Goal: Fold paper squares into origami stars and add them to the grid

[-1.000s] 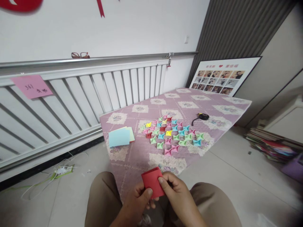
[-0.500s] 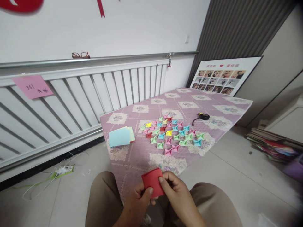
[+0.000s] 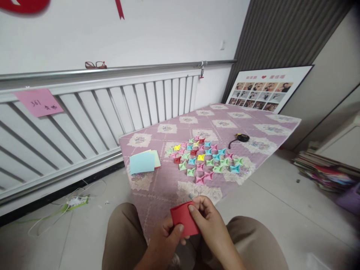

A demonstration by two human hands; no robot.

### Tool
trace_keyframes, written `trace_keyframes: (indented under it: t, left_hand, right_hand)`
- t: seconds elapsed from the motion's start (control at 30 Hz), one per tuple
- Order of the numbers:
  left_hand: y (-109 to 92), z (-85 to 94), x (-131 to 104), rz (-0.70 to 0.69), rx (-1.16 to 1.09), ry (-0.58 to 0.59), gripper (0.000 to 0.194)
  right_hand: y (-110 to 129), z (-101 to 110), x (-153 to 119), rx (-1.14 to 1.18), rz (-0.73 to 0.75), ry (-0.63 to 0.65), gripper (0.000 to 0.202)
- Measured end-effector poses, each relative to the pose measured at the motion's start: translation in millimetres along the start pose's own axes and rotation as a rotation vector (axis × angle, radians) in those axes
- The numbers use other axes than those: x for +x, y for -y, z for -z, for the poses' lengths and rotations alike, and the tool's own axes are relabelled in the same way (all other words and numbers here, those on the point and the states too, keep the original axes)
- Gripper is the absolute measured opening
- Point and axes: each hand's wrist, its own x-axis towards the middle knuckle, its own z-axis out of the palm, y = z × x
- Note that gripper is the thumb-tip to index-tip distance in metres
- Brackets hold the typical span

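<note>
A folded piece of red paper [image 3: 184, 219] is held between both hands above my lap, in front of the table's near edge. My left hand [image 3: 168, 234] pinches its lower left corner, thumb on top. My right hand [image 3: 206, 215] grips the upper right side, with the thumb pressed on the face and the fingers behind. On the table beyond sit several small folded paper pieces [image 3: 200, 158] in pink, green, blue, yellow and red. To their left lies a stack of paper sheets [image 3: 142, 162], light blue on top.
A patterned purple cloth [image 3: 160, 187] covers the table. A black coiled cable or strap [image 3: 242, 138] lies at the right. Behind stands a white radiator [image 3: 126, 107] with glasses [image 3: 95, 65] on the pipe above. A power strip [image 3: 77, 201] is on the floor at left.
The red paper and both hands have shifted slightly to the right. The right hand has moved up a little on the paper's edge. Things on the table have not moved.
</note>
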Motion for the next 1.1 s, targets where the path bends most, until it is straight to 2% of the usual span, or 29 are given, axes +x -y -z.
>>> trace_keyframes:
  t: [0.1,0.17,0.43,0.53,0.67,0.83,0.97,1.1]
  left_hand:
    - [-3,-0.9,-1,-0.070,0.046,-0.023,0.036]
    - [-2,-1.3,-1,-0.068,0.054,-0.021,0.034]
    - [4,-1.7,3,-0.009,0.078,-0.050,0.025]
    - [0,-1.2,1,-0.010,0.105,-0.057,0.023]
    - [-10,1.9,-4,-0.046,0.185,-0.005,0.021]
    - [-14,8.6,-2,-0.065,0.222,0.035,0.011]
    - [-3,14.3,11,-0.148,0.102,-0.112,0.013]
    - [4,19.1,20,-0.155,0.021,-0.151,0.022]
  right_hand:
    - [0,-1,-1,0.109,-0.116,0.107,0.035]
    - [-1,0,-2,0.136,-0.166,0.139,0.037]
    - [-3,2,-2,0.076,-0.104,-0.025,0.041]
    - [-5,0,-2,0.122,-0.131,-0.049,0.041]
    - [-10,0,-3,0.171,-0.130,-0.096,0.042]
    - [-11,1,-4,-0.017,-0.048,-0.108,0.042]
    - [-8,0,-8,-0.196,0.016,-0.072,0.045]
    - [-9,-3,-12,-0.269,0.072,-0.054,0.042]
